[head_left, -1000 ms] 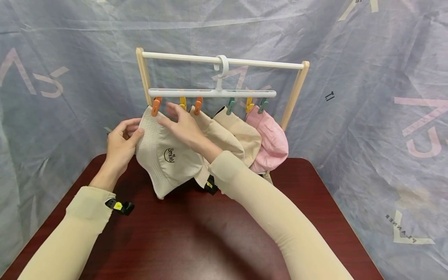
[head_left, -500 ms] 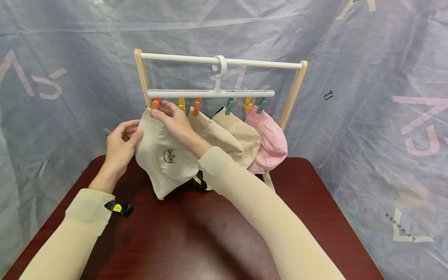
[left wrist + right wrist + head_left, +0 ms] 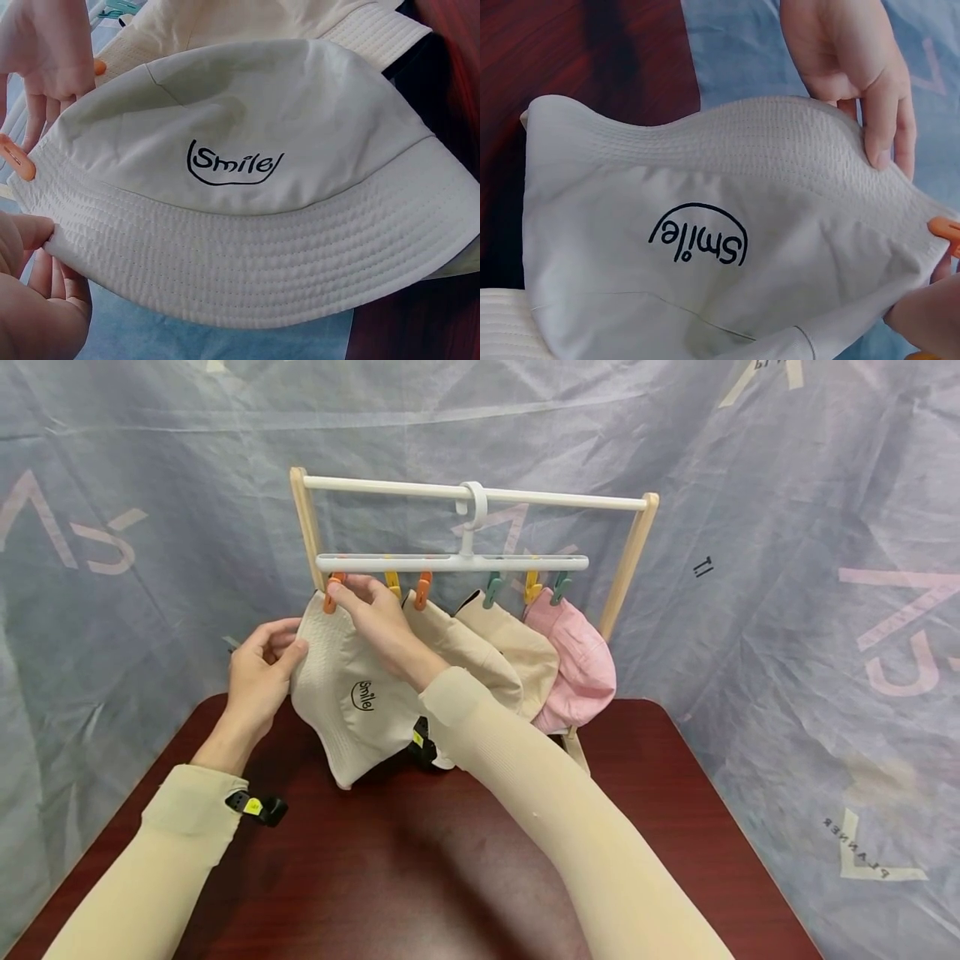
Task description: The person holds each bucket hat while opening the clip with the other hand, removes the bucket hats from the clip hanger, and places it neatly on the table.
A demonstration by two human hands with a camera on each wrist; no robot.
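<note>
An off-white bucket hat (image 3: 352, 693) with "Smile" stitched in black hangs sideways at the left end of the white clip hanger (image 3: 450, 562). My left hand (image 3: 258, 672) pinches its brim (image 3: 187, 262) between thumb and fingers. At the hat's upper corner, an orange clothespin (image 3: 331, 597) bites the brim edge. My right hand (image 3: 384, 625) pinches this clothespin, thumb in front and fingers behind, and covers part of the hat. In the right wrist view the orange clothespin (image 3: 945, 228) shows at the right edge, over the brim corner.
Two beige hats (image 3: 468, 652) and a pink hat (image 3: 577, 660) hang to the right from orange, green and yellow clothespins. The hanger hooks on the white rail (image 3: 390, 487) of a wooden-legged rack (image 3: 628, 568). Below is a dark red table (image 3: 337, 877); grey-blue cloth (image 3: 750, 485) surrounds it.
My right hand has moved left and up to the leftmost orange clothespin and taken hold of it; the clothespin's tilt has shifted slightly. My left hand stays on the brim.
</note>
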